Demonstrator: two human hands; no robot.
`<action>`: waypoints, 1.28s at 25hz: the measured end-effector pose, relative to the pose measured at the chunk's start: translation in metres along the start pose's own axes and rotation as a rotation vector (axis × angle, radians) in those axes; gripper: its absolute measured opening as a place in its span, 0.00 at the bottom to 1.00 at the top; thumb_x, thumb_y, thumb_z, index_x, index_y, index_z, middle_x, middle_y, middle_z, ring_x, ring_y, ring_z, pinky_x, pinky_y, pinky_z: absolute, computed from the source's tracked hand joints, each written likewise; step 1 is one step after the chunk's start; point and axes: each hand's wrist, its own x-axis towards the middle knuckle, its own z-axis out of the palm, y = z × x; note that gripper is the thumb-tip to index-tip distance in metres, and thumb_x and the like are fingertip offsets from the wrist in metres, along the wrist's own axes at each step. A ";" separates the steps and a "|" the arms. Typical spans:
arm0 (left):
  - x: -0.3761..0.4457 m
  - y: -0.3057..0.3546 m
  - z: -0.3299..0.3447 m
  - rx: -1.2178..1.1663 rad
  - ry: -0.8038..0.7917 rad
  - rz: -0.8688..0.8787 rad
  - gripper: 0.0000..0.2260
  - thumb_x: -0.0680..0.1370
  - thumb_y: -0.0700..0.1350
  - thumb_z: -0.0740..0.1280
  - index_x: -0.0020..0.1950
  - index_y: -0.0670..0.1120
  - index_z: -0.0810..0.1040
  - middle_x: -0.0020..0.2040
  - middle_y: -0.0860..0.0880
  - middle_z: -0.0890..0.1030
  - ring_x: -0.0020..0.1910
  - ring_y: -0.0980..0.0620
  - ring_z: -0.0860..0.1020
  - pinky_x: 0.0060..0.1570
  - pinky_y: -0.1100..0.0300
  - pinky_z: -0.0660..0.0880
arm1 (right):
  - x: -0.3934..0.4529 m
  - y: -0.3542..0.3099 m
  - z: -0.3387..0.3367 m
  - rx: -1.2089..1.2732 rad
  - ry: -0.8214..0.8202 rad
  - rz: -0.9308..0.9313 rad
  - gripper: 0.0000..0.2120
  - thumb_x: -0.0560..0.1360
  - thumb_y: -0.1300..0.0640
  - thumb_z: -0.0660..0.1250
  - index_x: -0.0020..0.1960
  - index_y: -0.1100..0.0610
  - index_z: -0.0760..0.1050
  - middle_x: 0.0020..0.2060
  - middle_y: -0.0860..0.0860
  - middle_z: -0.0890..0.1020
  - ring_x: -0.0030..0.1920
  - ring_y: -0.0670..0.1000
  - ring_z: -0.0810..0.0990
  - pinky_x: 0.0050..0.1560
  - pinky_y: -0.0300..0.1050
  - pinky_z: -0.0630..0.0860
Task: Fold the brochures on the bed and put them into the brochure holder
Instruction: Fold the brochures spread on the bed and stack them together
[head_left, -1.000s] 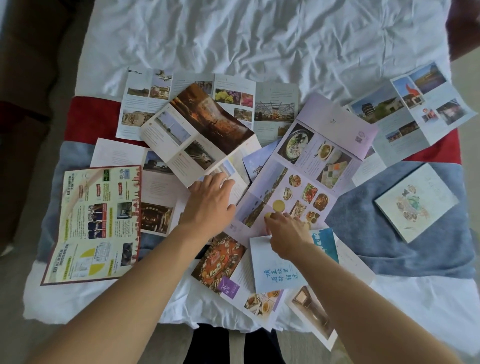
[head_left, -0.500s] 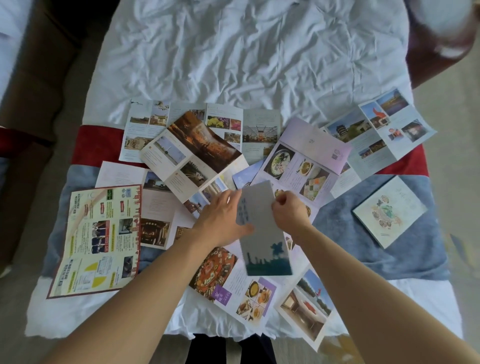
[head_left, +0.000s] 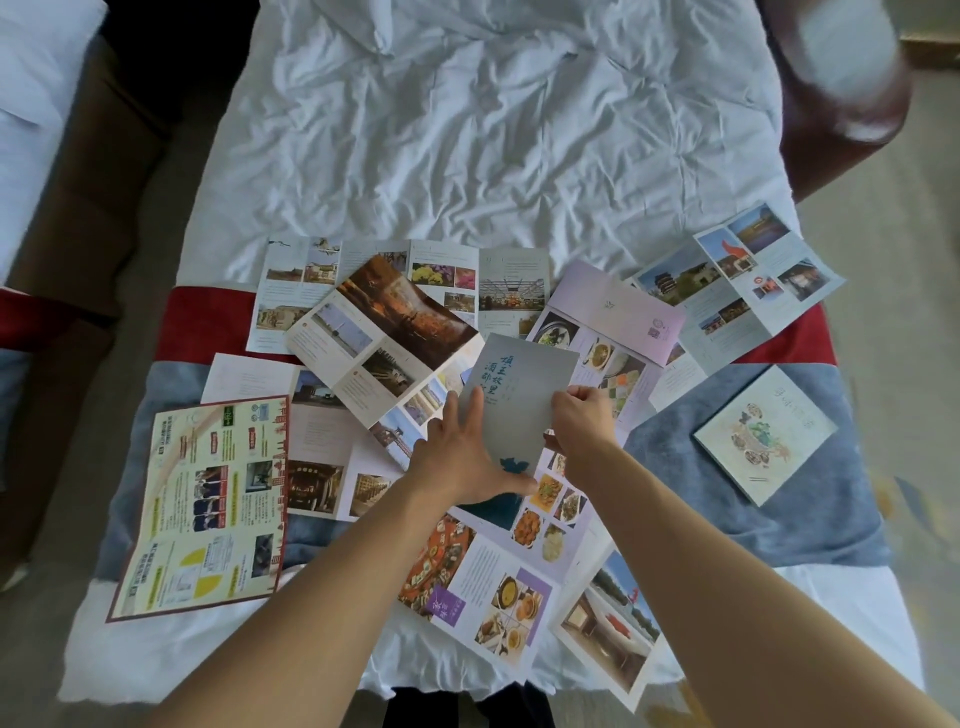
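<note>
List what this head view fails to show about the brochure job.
- Brochure holder: nowhere in the head view.
- Grey folded brochure with blue lettering: lower part hidden by the left hand; right edge pinched by the right hand.
- Yellow red-bordered leaflet: print too small to read.
- Maroon object at the top right: blurred, cut off by the edge.

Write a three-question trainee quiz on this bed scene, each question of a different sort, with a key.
1. True or false: both hands are on the grey folded brochure.
2. Multiple choice: the cream brochure with the red border lies (A) on the person's left side of the bed, (B) on the right side, (C) in the right hand.
3. Fill in: the small square booklet rests on the ___ blanket.

Key:
1. True: the left hand has straight fingers against it, and the right hand pinches its edge.
2. A.
3. Blue-grey.
</note>
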 end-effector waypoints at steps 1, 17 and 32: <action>0.001 0.000 0.001 0.007 -0.001 -0.004 0.61 0.60 0.77 0.68 0.78 0.55 0.34 0.80 0.46 0.43 0.77 0.36 0.53 0.69 0.35 0.62 | 0.000 0.001 0.000 -0.014 0.010 -0.003 0.05 0.78 0.64 0.59 0.49 0.56 0.69 0.49 0.56 0.79 0.47 0.53 0.81 0.29 0.43 0.80; 0.016 0.045 -0.009 -0.041 0.171 0.037 0.58 0.61 0.77 0.64 0.78 0.52 0.39 0.74 0.40 0.61 0.71 0.37 0.61 0.65 0.38 0.65 | -0.004 0.009 -0.051 -0.379 0.011 -0.337 0.34 0.77 0.52 0.64 0.79 0.46 0.54 0.73 0.51 0.67 0.68 0.55 0.72 0.64 0.55 0.75; 0.020 0.145 -0.016 -0.007 0.258 0.082 0.59 0.62 0.77 0.66 0.79 0.52 0.38 0.77 0.43 0.55 0.74 0.39 0.60 0.66 0.42 0.67 | -0.001 0.002 -0.161 -0.799 0.063 -0.552 0.32 0.79 0.43 0.61 0.78 0.50 0.56 0.74 0.53 0.66 0.71 0.56 0.69 0.64 0.55 0.72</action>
